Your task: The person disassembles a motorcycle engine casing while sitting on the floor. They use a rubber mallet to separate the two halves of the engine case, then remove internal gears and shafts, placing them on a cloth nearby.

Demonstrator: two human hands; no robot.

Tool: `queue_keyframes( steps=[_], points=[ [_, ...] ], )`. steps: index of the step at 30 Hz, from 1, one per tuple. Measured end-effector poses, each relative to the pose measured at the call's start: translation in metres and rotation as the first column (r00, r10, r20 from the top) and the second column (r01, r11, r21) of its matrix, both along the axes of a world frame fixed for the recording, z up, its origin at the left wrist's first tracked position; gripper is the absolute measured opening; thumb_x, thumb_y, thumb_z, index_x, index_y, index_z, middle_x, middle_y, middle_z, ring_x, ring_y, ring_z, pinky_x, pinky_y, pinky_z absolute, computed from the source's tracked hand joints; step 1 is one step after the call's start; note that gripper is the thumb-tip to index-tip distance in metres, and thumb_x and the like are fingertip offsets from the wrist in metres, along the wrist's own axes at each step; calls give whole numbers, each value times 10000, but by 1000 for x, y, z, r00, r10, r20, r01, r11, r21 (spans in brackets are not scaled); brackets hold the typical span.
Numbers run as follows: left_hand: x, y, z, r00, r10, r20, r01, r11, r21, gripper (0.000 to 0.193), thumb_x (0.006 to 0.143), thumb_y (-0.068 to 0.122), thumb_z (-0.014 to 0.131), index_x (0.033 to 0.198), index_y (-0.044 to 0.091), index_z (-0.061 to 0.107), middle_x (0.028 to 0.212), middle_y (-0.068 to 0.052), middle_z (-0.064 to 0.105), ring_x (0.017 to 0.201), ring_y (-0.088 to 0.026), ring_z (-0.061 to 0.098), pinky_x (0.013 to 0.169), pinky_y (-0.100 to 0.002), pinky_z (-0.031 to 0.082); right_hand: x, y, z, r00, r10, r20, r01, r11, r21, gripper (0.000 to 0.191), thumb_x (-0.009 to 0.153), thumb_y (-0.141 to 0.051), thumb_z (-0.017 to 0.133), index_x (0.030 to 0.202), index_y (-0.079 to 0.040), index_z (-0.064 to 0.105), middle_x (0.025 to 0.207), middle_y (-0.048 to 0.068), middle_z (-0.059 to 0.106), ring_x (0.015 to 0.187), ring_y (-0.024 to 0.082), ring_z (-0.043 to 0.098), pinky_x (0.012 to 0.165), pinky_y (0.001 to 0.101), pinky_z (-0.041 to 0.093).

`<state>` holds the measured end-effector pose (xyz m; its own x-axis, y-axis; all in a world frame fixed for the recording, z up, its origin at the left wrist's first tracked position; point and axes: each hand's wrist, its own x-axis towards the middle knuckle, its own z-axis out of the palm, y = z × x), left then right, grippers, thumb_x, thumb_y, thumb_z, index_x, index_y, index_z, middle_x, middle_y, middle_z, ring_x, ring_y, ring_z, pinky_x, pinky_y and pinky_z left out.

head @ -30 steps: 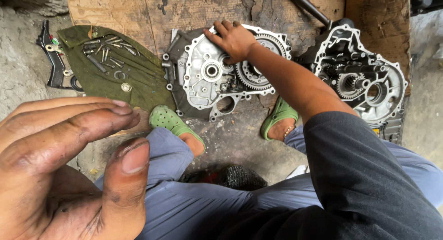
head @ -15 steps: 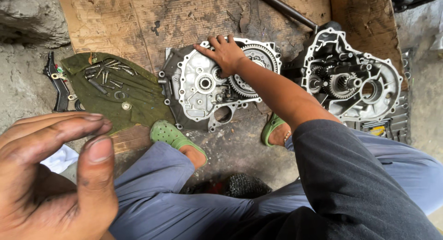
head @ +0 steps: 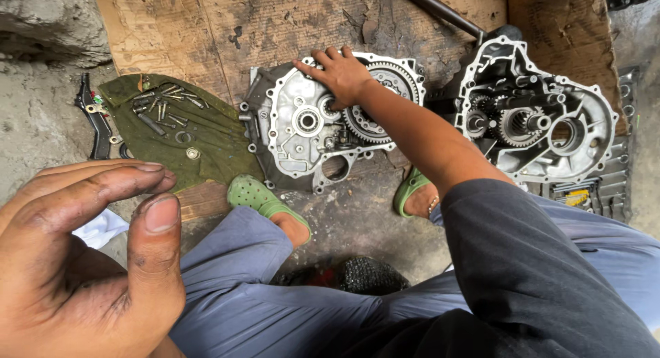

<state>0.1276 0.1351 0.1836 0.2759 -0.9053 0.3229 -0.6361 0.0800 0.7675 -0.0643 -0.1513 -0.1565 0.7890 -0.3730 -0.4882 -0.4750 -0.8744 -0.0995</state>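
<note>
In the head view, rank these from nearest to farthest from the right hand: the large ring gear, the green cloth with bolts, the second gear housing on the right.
1. Large ring gear: just right of the right hand, touching it.
2. Second gear housing: farther right, on the cardboard.
3. Green cloth with bolts: far left; only slightly farther than the housing.

No screens or signs show. Far off to the right of the right hand (head: 342,74), past the gear case (head: 536,110), a small yellow label (head: 576,197) lies on a dark metal tray (head: 612,193). Flat brown cardboard (head: 206,28) lies under everything.
</note>
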Motion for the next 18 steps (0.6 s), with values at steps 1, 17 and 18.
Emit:
queue_keyframes(
  steps=[1, 17, 18],
  points=[
    [-1, 1, 0, 1000, 3, 1, -3, 1000, 0, 148, 1072, 1, 745, 1159, -60, 642, 1104, -160, 715, 995, -197, 708, 909, -242, 538, -3, -3, -2, 1000, 0, 27, 0, 1000, 14, 1368, 621, -437, 951, 1640, -352, 42, 1618, 156, 298, 1455, 392, 323, 1192, 562, 259],
    [-6, 15, 7, 1000, 26, 8, -26, 1000, -16, 114, 1092, 10, 748, 1130, -66, 671, 1073, -149, 726, 964, -181, 710, 881, -232, 529, -33, -8, -29, 865, -449, 225, 421, 892, 162, 1206, 640, -465, 935, 1583, -217, 226, 1453, 235, 427, 1366, 435, 370, 1156, 563, 209],
    [-7, 16, 6, 1000, 27, 5, -27, 999, -19, 112, 1094, 10, 748, 1128, -66, 673, 1071, -149, 726, 962, -180, 711, 879, -231, 528, -38, -7, -28, 783, -495, 376, 456, 868, 195, 1072, 710, -406, 918, 1569, -187, 315, 1458, 244, 455, 1368, 438, 393, 1151, 548, 252]
  ],
)
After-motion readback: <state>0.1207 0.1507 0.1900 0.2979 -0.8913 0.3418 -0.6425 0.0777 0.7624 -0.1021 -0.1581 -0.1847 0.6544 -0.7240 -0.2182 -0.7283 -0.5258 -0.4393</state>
